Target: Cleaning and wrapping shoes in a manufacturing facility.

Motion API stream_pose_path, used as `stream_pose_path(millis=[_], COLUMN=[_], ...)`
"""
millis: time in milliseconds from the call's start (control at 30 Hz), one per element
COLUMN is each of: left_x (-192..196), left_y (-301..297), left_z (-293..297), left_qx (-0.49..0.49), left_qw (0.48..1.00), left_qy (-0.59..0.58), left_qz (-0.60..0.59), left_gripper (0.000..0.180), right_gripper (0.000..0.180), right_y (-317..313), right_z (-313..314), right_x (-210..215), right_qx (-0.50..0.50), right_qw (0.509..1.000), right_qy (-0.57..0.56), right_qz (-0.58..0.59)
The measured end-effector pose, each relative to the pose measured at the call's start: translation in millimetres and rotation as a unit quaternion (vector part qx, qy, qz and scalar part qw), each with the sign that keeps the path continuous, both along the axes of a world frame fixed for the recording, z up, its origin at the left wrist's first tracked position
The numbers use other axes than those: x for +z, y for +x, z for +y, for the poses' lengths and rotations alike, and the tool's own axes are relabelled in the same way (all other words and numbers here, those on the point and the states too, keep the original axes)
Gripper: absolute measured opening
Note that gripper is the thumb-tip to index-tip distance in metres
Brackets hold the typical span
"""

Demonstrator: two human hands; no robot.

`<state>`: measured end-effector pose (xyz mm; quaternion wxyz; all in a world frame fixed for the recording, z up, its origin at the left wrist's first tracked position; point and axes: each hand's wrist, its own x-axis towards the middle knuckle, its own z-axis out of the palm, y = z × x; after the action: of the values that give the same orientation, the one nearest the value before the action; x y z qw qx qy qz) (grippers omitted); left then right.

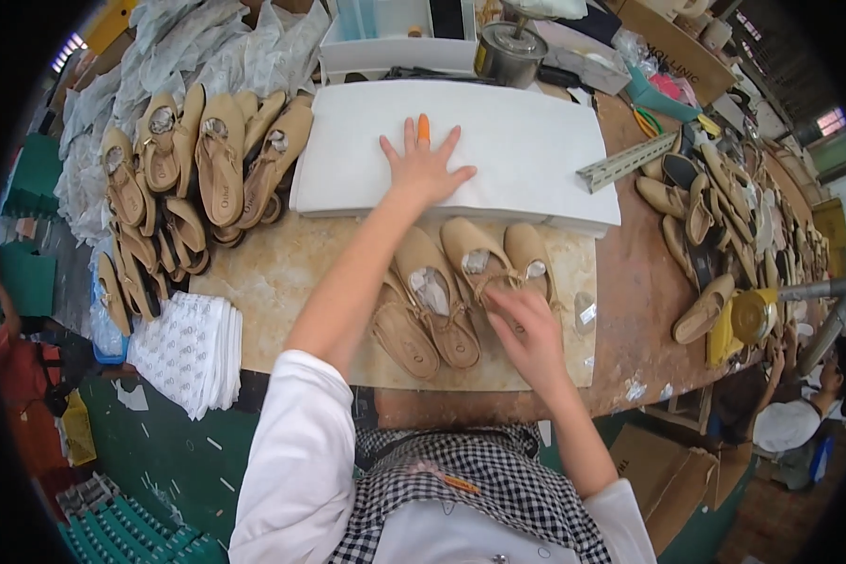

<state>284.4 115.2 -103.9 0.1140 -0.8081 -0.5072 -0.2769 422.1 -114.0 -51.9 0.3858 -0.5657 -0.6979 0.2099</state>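
My left hand (423,174) lies flat on a thick stack of white paper sheets (526,141), its fingers spread and one fingertip covered in orange. In front of the stack, several tan slip-on mules (415,252) stand side by side, toes pointing away from me, with crumpled white paper in some of the toes. My right hand (528,329) is closed at the thin bow on one tan mule (468,242); its fingertips pinch there, and the hand hides part of that shoe and its neighbour.
More tan mules (221,160) are piled at the left beside crumpled white wrapping (183,52). A sheaf of printed tissue (190,348) hangs over the near left edge. At right lie a slotted metal bar (625,162) and loose mules (705,308). A metal can (509,54) stands behind.
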Motion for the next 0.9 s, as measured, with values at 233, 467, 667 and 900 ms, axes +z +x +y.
stream_pose_path(millis=[233, 467, 667, 900], left_x=[64.1, 101.1, 87.4, 21.1], left_y=[32.8, -28.7, -92.5, -97.3], left_z=[-129.2, -203.3, -197.6, -221.4], left_qx=[-0.316, -0.388, 0.024, -0.023], left_qw=[0.926, 0.831, 0.821, 0.974], left_qy=[-0.128, -0.132, -0.334, -0.196], left_qz=[-0.163, -0.377, -0.462, -0.108], left_gripper=[0.009, 0.014, 0.033, 0.053], right_gripper=[0.043, 0.053, 0.059, 0.037], right_y=[41.5, -29.5, -70.0, -71.4], right_z=[-31.9, -33.6, 2.8, 92.2], right_x=[6.5, 18.8, 41.6, 0.2], right_qx=[-0.152, 0.014, 0.126, 0.051], right_qw=[0.862, 0.625, 0.964, 0.895], right_qy=[-0.181, -0.290, -0.114, -0.270], right_qz=[0.449, 0.725, 0.205, 0.351])
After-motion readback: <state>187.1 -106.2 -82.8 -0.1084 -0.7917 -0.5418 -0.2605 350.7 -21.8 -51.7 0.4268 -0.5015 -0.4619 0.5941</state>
